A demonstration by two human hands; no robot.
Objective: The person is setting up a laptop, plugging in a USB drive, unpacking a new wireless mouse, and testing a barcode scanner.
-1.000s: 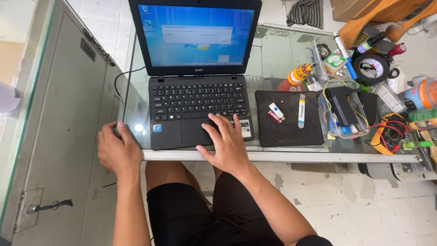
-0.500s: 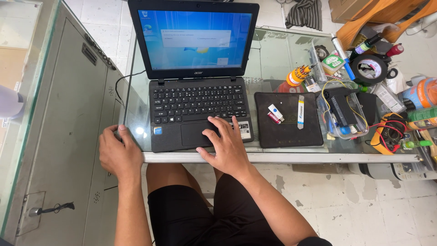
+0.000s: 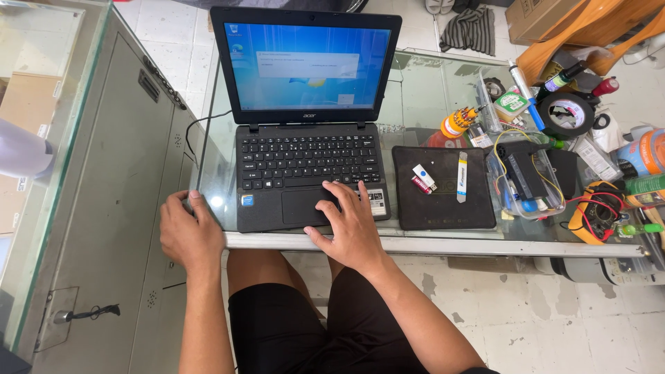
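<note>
Laptop: a small black laptop (image 3: 309,138) is stood open on the glass table (image 3: 429,90), and its blue screen is lit with a pale box shown near the top.
Right hand: the right hand (image 3: 350,225) is laid flat and open, with its fingers spread on the touchpad (image 3: 305,206) at the laptop's 6 o'clock edge; nothing is gripped.
Left hand: the left hand (image 3: 188,232) is curled loosely over the table's corner, at 8 o'clock from the laptop; nothing is held in it.
How far along: the laptop is already opened and switched on. The pale box is not yet closed, so more touchpad work seems to be left.
Black mat: at 3 o'clock from the laptop a black mat (image 3: 443,190) is laid, and a small memory stick (image 3: 423,177) and a thin white strip (image 3: 461,177) are kept on it.
Clear box: further toward 3 o'clock a clear plastic box (image 3: 524,180) is seen, filled with dark parts and yellow wires.
</note>
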